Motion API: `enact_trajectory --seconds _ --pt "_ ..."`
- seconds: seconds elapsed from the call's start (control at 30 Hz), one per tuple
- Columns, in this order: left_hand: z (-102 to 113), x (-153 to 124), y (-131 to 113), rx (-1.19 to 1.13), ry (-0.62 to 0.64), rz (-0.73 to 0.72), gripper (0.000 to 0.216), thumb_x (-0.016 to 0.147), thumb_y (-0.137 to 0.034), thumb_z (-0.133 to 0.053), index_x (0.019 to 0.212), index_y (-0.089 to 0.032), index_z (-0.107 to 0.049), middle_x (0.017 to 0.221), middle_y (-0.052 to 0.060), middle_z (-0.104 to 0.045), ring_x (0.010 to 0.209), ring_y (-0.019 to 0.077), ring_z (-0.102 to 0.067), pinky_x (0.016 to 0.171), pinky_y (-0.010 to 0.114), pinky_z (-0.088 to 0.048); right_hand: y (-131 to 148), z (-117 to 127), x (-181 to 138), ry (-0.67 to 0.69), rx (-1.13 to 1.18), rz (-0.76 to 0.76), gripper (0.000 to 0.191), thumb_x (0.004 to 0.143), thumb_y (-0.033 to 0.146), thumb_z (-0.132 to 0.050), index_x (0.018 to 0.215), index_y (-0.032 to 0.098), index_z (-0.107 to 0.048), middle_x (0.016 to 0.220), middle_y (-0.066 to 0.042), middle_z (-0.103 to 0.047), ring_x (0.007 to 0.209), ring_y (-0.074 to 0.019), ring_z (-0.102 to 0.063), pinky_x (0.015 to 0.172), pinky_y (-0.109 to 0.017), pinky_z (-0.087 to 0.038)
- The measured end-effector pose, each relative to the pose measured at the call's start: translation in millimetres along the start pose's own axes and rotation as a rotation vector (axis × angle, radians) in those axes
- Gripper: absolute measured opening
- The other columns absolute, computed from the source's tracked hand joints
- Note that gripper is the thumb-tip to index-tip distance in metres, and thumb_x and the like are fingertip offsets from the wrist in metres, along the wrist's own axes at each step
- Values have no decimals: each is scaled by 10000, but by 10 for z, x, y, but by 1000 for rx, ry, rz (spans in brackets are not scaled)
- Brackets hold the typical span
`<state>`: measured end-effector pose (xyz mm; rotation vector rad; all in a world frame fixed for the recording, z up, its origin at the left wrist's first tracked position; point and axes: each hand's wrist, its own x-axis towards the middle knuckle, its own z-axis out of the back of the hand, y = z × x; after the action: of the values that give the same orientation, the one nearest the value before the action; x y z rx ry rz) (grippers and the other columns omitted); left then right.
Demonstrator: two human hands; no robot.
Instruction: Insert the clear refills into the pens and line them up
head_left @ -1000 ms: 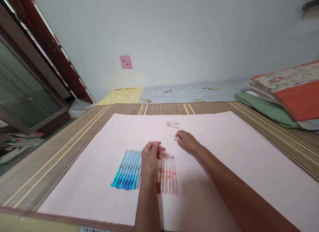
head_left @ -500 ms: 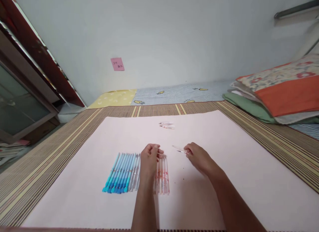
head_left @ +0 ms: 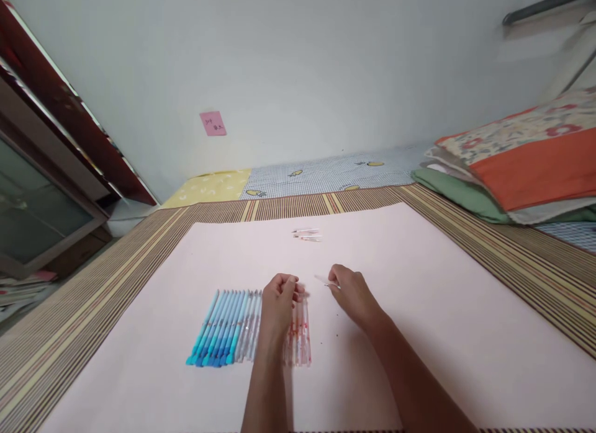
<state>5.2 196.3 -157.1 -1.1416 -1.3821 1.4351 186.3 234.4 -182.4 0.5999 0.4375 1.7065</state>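
Observation:
My left hand [head_left: 278,303] rests curled over a row of pens on a pale pink sheet [head_left: 419,309]. Several blue pens [head_left: 223,327] lie to its left and several clear pens with red print [head_left: 300,334] to its right. What its fingers grip is hidden. My right hand [head_left: 350,291] hovers just right of the row, pinching a thin clear pen refill [head_left: 323,280] that points left. A few more clear refills [head_left: 306,234] lie farther back on the sheet.
The sheet lies on a striped mat [head_left: 93,309]. Folded bedding with an orange and floral cover [head_left: 526,160] is stacked at the right. A pink note [head_left: 213,123] sticks to the wall. A glass-door cabinet [head_left: 37,197] stands at left.
My right hand picked a refill from near the far pile and drew it back toward the pen row. The left hand stayed on the pens.

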Motion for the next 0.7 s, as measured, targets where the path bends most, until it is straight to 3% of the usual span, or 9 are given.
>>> enact_trajectory --seconds 0.13,0.27,0.37,0.47,0.6,0.7 --pt "-69 -33 5 31 4 -57 227 745 -378 -668 828 -167 -681 692 38 -699 532 123 -575 523 225 -390 -120 155 -14 -95 333 -71 56 820 199 -546 838 222 -594 775 -14 -632 710 -175 -569 639 -274 -407" --pt "-178 -75 -6 30 52 -57 305 755 -373 -687 980 -169 -711 816 66 -738 591 144 -616 534 239 -419 -91 360 -72 34 685 -79 174 818 370 -638 848 200 -654 729 -10 -633 679 -170 -577 607 -277 -440" --pt "-234 -96 -3 -29 144 -47 381 748 -403 -727 1047 -168 -713 816 64 -733 619 162 -640 524 239 -420 45 447 -129 163 752 12 180 792 364 -687 823 186 -685 764 -19 -672 718 -169 -594 650 -282 -454" --pt "-251 -114 2 -82 220 -28 274 758 -394 -743 870 -144 -736 673 44 -689 566 133 -597 539 225 -410 133 461 -149 194 802 33 189 795 362 -702 860 184 -711 804 -26 -695 757 -169 -614 695 -290 -472" --pt "-227 -116 -1 -281 161 90 286 706 -398 -803 739 -133 -701 603 28 -664 464 68 -484 474 182 -345 57 450 -116 110 903 -63 332 778 423 -734 1014 190 -717 882 -42 -684 788 -175 -631 696 -302 -506" --pt "-199 -100 -3 -499 159 206 324 641 -367 -873 746 -124 -686 635 17 -662 466 39 -468 439 145 -325 -91 445 -83 -14 804 -92 331 807 410 -688 1059 196 -710 913 -50 -674 848 -193 -634 734 -313 -508"
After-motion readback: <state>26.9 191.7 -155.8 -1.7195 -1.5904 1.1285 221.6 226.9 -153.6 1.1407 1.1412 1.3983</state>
